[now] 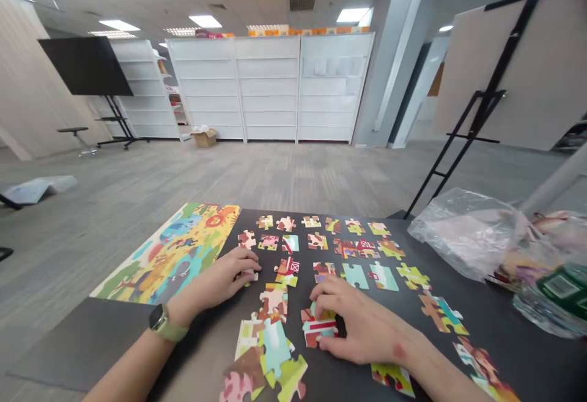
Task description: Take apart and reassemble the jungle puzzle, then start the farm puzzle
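My left hand (227, 275) has its fingers curled over a small jigsaw piece (250, 277) on the dark tabletop; the fingers partly cover it. With thumb and fingertips, my right hand (346, 317) grips a red, white and teal jigsaw piece (317, 330) at its right and upper edges. Beyond both hands, loose jigsaw pieces lie in rough rows, among them a red barn piece (287, 271) and a teal piece (355, 276). An overlapping heap of jigsaw pieces (276, 344) lies between my forearms. A green piece (392, 378) is partly under my right forearm.
A colourful animal picture sheet (167, 255) lies at the table's left. On the right are a clear plastic bag (468, 230) and a water bottle (557, 298) with a green label. Joined pieces (443, 312) line the right side. White shelves (268, 90) stand across the room.
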`<act>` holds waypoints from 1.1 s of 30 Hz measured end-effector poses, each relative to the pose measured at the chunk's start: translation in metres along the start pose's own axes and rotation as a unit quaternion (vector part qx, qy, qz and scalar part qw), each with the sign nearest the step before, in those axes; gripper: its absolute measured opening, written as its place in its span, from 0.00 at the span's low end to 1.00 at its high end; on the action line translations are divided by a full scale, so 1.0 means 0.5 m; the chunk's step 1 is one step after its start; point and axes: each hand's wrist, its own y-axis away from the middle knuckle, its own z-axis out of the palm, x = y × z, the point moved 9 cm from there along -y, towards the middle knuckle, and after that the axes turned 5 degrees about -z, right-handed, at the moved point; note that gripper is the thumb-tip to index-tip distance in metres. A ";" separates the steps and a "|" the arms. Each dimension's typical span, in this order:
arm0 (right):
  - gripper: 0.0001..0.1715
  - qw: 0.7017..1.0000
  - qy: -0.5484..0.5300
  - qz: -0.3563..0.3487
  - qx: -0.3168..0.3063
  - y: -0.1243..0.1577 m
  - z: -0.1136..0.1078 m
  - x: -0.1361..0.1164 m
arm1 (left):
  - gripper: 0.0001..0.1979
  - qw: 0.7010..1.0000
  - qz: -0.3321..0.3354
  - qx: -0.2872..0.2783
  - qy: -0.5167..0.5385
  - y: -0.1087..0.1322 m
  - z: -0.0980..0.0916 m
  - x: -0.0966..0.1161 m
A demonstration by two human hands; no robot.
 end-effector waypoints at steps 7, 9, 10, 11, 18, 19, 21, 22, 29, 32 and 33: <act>0.11 1.000 0.000 -0.009 0.012 0.005 0.001 -0.001 | 0.17 0.988 -0.077 0.132 -0.026 -0.030 -0.037 -0.079; 0.10 1.000 0.000 -0.015 0.021 0.007 -0.002 -0.003 | 0.17 0.989 -0.075 0.127 -0.023 -0.036 -0.035 -0.085; 0.10 1.000 0.001 -0.017 0.025 0.008 -0.003 -0.004 | 0.17 0.990 -0.071 0.122 -0.020 -0.036 -0.034 -0.084; 0.11 0.999 0.003 -0.019 0.030 0.009 -0.005 -0.004 | 0.17 0.991 -0.066 0.117 -0.018 -0.037 -0.033 -0.081; 0.15 0.998 0.008 -0.023 0.066 0.008 -0.018 -0.003 | 0.18 0.991 -0.081 0.099 -0.044 -0.085 -0.025 -0.085; 0.15 0.997 0.007 -0.021 0.072 0.008 -0.022 -0.002 | 0.19 0.990 -0.090 0.096 -0.052 -0.102 -0.021 -0.089; 0.16 0.996 0.006 -0.015 0.083 0.010 -0.030 0.002 | 0.21 0.988 -0.110 0.087 -0.071 -0.137 -0.008 -0.100; 0.16 0.996 0.005 -0.011 0.089 0.012 -0.035 0.004 | 0.22 0.986 -0.121 0.083 -0.080 -0.153 0.000 -0.105; 0.17 0.993 0.023 0.021 0.116 0.018 -0.068 0.020 | 0.25 0.978 -0.152 0.078 -0.122 -0.227 0.013 -0.121; 0.16 0.989 0.031 0.033 0.142 0.017 -0.081 0.036 | 0.23 0.976 -0.152 0.085 -0.131 -0.236 0.006 -0.105; 0.16 0.986 0.038 0.043 0.157 0.018 -0.087 0.046 | 0.22 0.976 -0.147 0.087 -0.134 -0.237 0.006 -0.092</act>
